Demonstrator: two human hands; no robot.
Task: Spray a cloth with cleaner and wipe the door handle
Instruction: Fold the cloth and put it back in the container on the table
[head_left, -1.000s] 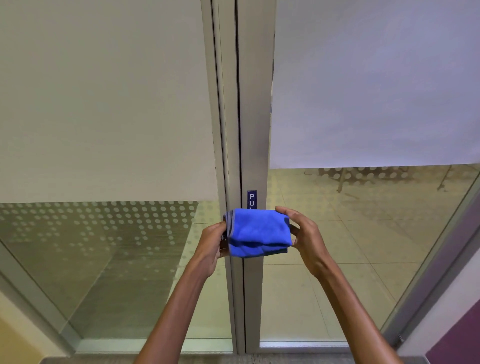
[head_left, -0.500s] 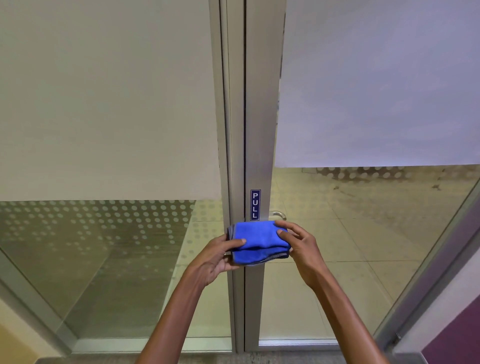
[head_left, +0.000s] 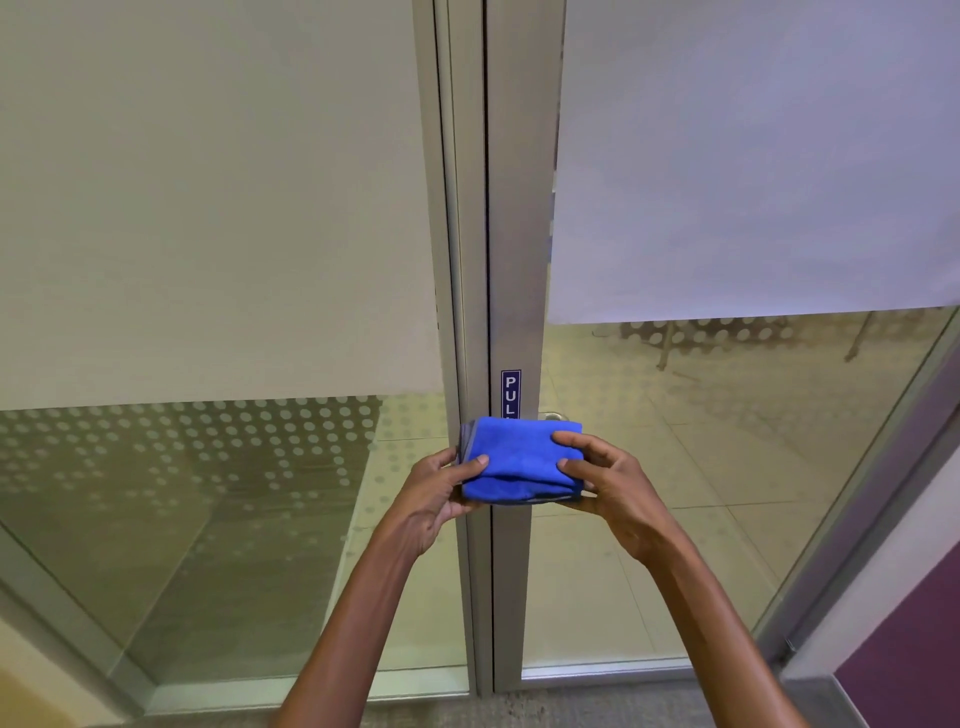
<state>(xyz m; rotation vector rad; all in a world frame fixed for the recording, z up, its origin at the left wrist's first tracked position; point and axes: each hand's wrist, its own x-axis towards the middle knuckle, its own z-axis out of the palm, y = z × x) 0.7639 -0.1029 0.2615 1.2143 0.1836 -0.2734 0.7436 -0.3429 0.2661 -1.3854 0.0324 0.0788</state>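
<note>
Folded blue cloth (head_left: 519, 460) is pinched by both hands, L hand (head_left: 434, 499) & R hand (head_left: 615, 491). Door handle (head_left: 553, 416) is glimpsed just above the cloth's right top edge, nearer the R hand

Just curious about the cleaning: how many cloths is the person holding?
1: a folded blue cloth, gripped by the left hand and right hand before the door frame. No others visible.

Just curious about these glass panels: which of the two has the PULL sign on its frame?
The right panel: the PULL sign sits on its frame, just above the blue cloth. The left panel has none.
</note>
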